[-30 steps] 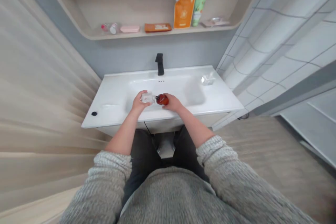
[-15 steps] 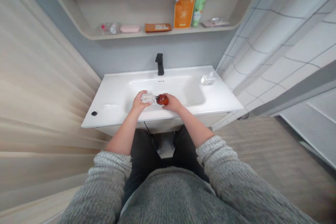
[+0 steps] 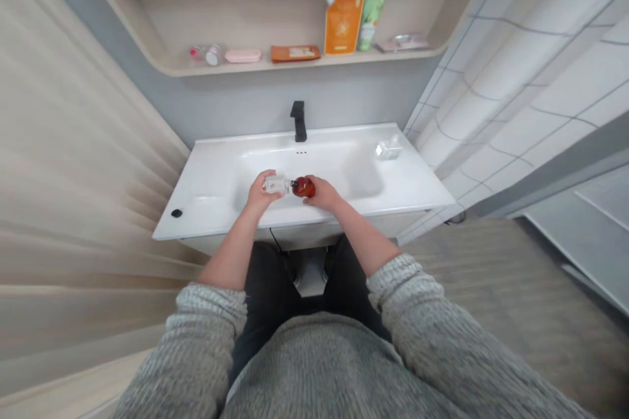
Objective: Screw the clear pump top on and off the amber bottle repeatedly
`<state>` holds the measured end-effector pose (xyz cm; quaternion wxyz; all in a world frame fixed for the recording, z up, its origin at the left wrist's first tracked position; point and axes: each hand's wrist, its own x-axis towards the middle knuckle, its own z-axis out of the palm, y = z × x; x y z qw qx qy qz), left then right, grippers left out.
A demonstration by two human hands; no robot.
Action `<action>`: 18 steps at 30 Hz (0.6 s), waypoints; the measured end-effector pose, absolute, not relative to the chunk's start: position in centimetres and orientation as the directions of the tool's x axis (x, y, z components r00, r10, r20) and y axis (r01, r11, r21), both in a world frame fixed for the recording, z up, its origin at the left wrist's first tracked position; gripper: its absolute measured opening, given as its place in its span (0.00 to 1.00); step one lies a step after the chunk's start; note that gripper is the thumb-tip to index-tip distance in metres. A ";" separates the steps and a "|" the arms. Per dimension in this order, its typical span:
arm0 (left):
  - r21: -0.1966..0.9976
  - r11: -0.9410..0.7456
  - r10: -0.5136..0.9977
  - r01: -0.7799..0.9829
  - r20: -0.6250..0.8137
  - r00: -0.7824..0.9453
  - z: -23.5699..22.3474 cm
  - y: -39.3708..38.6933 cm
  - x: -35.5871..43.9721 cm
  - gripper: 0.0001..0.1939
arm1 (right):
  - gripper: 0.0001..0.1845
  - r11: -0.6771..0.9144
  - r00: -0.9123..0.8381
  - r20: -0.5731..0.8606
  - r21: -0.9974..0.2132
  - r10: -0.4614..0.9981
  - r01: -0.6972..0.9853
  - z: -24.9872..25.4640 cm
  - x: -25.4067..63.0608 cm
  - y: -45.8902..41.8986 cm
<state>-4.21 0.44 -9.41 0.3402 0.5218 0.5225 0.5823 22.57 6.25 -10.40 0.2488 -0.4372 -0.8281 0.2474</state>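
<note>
Over the front of the white sink basin (image 3: 344,163), my left hand (image 3: 258,193) is closed round a small clear glass bottle (image 3: 275,182). My right hand (image 3: 322,194) grips a small amber bottle (image 3: 303,187), lying sideways with its dark neck pointing at the clear bottle. The two bottles almost touch mouth to mouth between my hands. Grey knit sleeves cover my upper arms.
A black faucet (image 3: 297,120) stands at the back of the sink. A clear dish (image 3: 388,148) sits on the right counter, a small black cap (image 3: 176,213) on the left. The shelf above holds an orange pouch (image 3: 343,20), a green pouch (image 3: 372,15), a pink case (image 3: 242,55) and small jars.
</note>
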 end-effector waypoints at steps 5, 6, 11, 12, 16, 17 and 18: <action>0.964 -0.222 0.943 0.149 0.251 -0.217 -9.5 0.5 -4.3 0.42 | 0.46 0.502 -0.500 0.202 -0.629 0.842 0.593 -10.4 22.6 6.2; 0.965 -0.221 0.944 0.145 0.248 -0.216 -9.5 0.5 -4.3 0.43 | 0.46 0.502 -0.499 0.201 -0.627 0.843 0.595 -10.4 22.6 6.2; 0.964 -0.218 0.943 0.155 0.249 -0.221 -9.5 0.5 -4.3 0.42 | 0.47 0.494 -0.497 0.188 -0.625 0.847 0.605 -10.4 22.6 6.2; 0.963 -0.217 0.943 0.161 0.249 -0.221 -9.4 0.4 -4.3 0.42 | 0.47 0.493 -0.497 0.187 -0.625 0.848 0.605 -10.4 22.6 6.2; 0.963 -0.216 0.942 0.161 0.249 -0.227 -9.2 0.4 -4.2 0.42 | 0.48 0.493 -0.496 0.189 -0.625 0.847 0.605 -10.4 22.6 6.2; 0.963 -0.216 0.941 0.160 0.249 -0.228 -9.1 0.4 -4.2 0.42 | 0.48 0.494 -0.496 0.189 -0.626 0.847 0.604 -10.4 22.6 6.2; 0.963 -0.216 0.941 0.161 0.250 -0.229 -9.1 0.4 -4.2 0.42 | 0.48 0.493 -0.496 0.190 -0.627 0.847 0.603 -10.4 22.6 6.2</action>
